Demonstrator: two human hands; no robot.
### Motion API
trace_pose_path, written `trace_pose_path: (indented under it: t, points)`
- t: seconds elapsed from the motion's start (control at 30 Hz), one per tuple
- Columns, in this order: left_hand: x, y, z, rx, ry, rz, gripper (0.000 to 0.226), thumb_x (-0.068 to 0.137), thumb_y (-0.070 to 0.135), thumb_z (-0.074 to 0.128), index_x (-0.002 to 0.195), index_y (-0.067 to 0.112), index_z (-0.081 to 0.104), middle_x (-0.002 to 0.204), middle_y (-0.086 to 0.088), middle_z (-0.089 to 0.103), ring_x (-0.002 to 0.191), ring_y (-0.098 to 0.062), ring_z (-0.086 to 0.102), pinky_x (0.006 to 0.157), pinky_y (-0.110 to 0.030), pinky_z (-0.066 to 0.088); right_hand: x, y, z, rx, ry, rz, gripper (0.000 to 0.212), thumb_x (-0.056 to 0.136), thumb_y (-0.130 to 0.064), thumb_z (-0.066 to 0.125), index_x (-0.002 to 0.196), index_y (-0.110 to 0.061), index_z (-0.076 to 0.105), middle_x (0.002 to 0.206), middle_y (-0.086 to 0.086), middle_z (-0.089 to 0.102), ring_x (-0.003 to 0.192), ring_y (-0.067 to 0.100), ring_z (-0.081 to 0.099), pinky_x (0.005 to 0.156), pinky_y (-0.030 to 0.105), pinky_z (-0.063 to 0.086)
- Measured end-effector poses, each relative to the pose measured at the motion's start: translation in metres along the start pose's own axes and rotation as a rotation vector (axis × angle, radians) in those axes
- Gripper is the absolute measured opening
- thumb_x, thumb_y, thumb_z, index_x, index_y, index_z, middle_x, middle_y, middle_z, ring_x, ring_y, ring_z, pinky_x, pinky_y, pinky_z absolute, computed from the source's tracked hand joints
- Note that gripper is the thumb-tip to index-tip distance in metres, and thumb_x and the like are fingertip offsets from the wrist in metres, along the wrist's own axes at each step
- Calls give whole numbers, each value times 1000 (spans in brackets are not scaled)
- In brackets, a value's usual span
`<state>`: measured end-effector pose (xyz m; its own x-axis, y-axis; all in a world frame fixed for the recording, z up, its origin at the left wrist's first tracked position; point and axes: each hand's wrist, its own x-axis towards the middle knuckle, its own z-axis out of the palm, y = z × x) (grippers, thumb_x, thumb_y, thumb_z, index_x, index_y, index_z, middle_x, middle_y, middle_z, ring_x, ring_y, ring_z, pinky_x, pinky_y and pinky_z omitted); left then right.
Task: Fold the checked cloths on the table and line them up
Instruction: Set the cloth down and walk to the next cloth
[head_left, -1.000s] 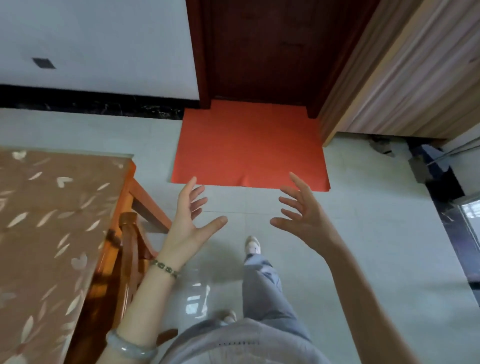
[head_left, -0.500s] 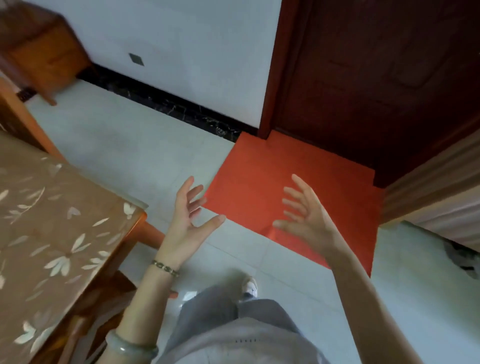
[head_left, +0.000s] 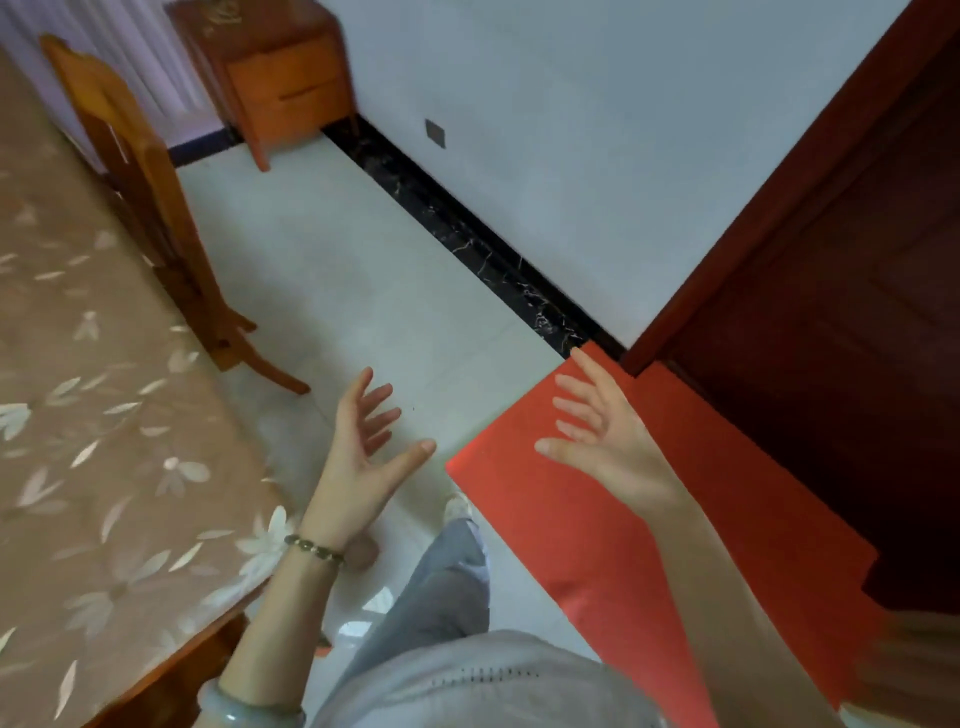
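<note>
No checked cloth shows in the head view. My left hand (head_left: 363, 447) is held up over the pale floor with its fingers spread and nothing in it. My right hand (head_left: 605, 441) hovers over the red mat, fingers also spread and empty. The table (head_left: 93, 467), covered in a brown cloth with white flower prints, fills the left side, and its near corner lies just left of my left forearm.
A wooden chair (head_left: 150, 208) stands at the table's far side. A wooden cabinet (head_left: 280, 78) sits by the white wall at the top. The red mat (head_left: 649, 545) lies before a dark wooden door (head_left: 831, 312). My leg and shoe (head_left: 457, 506) show below.
The view has swung to the left: the table now fills more of the left side, and the chair and cabinet have come into sight. Both hands stay raised, spread and empty.
</note>
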<state>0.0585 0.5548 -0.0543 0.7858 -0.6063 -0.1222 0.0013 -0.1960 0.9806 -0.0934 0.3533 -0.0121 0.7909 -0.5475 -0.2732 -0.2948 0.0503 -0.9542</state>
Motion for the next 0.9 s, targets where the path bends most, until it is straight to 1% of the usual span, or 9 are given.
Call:
trace_pose_path:
  t: [0.1, 0.17, 0.3, 0.37, 0.43, 0.53, 0.63, 0.77, 0.9]
  points:
    - [60, 5, -9, -18, 46, -21, 97, 60, 48, 74, 141, 38, 22, 135, 10, 43, 117, 0, 52, 101, -27, 42, 75, -22, 1, 2, -49, -10, 90, 71, 5, 77, 127, -52, 34, 134, -8, 48, 123, 10, 50, 103, 31, 44]
    - [94, 14, -16, -11, 84, -25, 95, 62, 45, 76, 140, 38, 22, 134, 11, 43, 117, -1, 52, 100, -26, 42, 117, -38, 5, -6, -84, -10, 89, 72, 4, 76, 126, -55, 35, 133, -11, 49, 122, 6, 51, 105, 32, 43]
    - [166, 36, -37, 23, 160, -1, 94, 64, 46, 75, 140, 36, 21, 135, 7, 43, 116, 1, 52, 96, -18, 42, 199, -75, 20, -25, -178, -33, 88, 72, 3, 77, 125, -54, 34, 135, -6, 48, 122, 6, 51, 105, 34, 43]
    - [195, 44, -45, 25, 200, 8, 93, 67, 39, 76, 141, 34, 21, 136, 5, 44, 114, 2, 52, 95, -15, 42, 235, -91, 27, -35, -215, -40, 89, 72, 3, 77, 128, -51, 34, 136, -4, 47, 122, 7, 51, 105, 33, 43]
    - [221, 49, -53, 19, 239, 10, 92, 66, 37, 77, 140, 34, 22, 136, 5, 44, 112, 3, 53, 97, -18, 43, 270, -103, 33, -41, -250, -37, 90, 73, 3, 76, 133, -46, 32, 137, -3, 47, 122, 7, 50, 104, 33, 43]
    - [261, 51, -63, 26, 283, -7, 91, 64, 46, 74, 138, 41, 22, 135, 11, 44, 115, 0, 52, 100, -26, 44, 325, -116, 42, -65, -307, -29, 89, 74, 3, 76, 135, -43, 31, 134, -7, 48, 122, 7, 50, 103, 33, 44]
    - [309, 51, -74, 33, 338, -31, 91, 70, 39, 82, 138, 41, 21, 136, 9, 43, 118, -2, 52, 103, -32, 43, 387, -127, 53, -87, -359, -35, 88, 75, 3, 75, 136, -43, 31, 133, -9, 48, 122, 5, 50, 103, 33, 44]
    - [388, 55, -93, 29, 423, -61, 91, 69, 42, 80, 137, 42, 20, 135, 12, 43, 116, 5, 51, 101, -25, 42, 482, -151, 69, -91, -415, -65, 87, 76, 0, 75, 138, -41, 31, 138, -5, 46, 123, 6, 49, 102, 30, 45]
    - [468, 65, -110, 1, 499, -96, 89, 73, 29, 79, 139, 35, 20, 138, 2, 42, 116, 1, 51, 101, -23, 42, 574, -184, 85, -95, -461, -85, 85, 76, 1, 75, 134, -45, 32, 138, -5, 46, 123, 6, 49, 101, 27, 45]
